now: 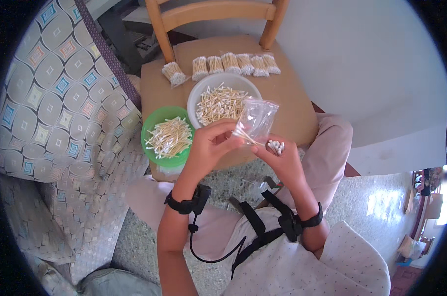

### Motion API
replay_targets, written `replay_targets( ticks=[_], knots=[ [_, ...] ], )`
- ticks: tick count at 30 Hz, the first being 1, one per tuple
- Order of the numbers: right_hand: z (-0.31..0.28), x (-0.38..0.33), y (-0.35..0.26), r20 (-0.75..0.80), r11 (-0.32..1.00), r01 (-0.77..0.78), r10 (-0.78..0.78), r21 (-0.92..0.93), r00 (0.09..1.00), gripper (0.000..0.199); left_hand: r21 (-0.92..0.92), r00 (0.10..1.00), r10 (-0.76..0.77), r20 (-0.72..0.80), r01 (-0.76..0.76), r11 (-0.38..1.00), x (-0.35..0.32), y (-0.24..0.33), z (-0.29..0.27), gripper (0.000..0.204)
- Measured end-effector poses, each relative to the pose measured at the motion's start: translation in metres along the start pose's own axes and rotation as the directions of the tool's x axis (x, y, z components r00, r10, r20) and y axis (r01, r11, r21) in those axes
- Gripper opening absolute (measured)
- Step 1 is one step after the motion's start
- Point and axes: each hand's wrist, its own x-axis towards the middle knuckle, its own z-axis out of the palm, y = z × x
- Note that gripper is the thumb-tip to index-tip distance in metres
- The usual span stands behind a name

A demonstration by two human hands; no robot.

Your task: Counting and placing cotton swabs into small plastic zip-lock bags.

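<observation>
My left hand (pixel 214 144) is closed on a small clear plastic bag (pixel 262 114), which stands up above my fingers. A few cotton swabs (pixel 245 135) lie slantwise between my two thumbs, against the lower part of the bag; whether they are inside it I cannot tell. My right hand (pixel 284 160) is curled around a small bunch of cotton swabs (pixel 276 146), with their white tips showing at the top of the fist. Just beyond my hands stands a white bowl (pixel 193 109) full of loose swabs. Left of it is a green bowl (pixel 146 146), also heaped with swabs.
The bowls stand on a brown-covered wooden chair seat (pixel 295 106). Several filled swab packets (pixel 230 63) form a row at the back, with one packet (pixel 173 73) apart at the left. The chair's backrest (pixel 218 16) rises behind. Patterned fabric (pixel 61 98) hangs at left; a pale wall (pixel 381 74) is at right.
</observation>
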Motion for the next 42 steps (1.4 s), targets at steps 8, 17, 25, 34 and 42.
replay_targets(
  ticks=[8, 17, 25, 34, 42],
  knots=[
    [0.016, -0.006, 0.002, -0.033, 0.921, -0.107, 0.129, 0.374, 0.991, 0.026, -0.151, 0.991, 0.089, -0.103, -0.104, 0.983, -0.003, 0.006, 0.007, 0.038],
    [0.017, -0.006, 0.001, 0.087, 0.941, -0.076, 0.050, 0.330, 0.995, 0.029, 0.058, 0.992, 0.088, -0.094, -0.083, 0.995, 0.000, -0.001, 0.003, 0.018],
    [0.029, -0.007, 0.011, 0.011, 0.906, -0.041, 0.040, 0.421, 0.999, 0.022, 0.320, 0.969, 0.245, 0.036, -0.244, 0.915, 0.001, 0.012, 0.002, 0.018],
    [0.035, -0.013, 0.003, 0.005, 0.914, -0.045, 0.047, 0.404, 0.999, 0.020, 0.220, 0.989, 0.145, -0.026, -0.136, 0.966, -0.002, 0.002, 0.005, 0.015],
    [0.035, -0.011, 0.013, -0.076, 0.855, 0.012, 0.032, 0.519, 0.997, 0.020, 0.256, 0.973, 0.230, 0.029, -0.230, 0.939, -0.001, 0.002, 0.006, 0.006]
  ],
)
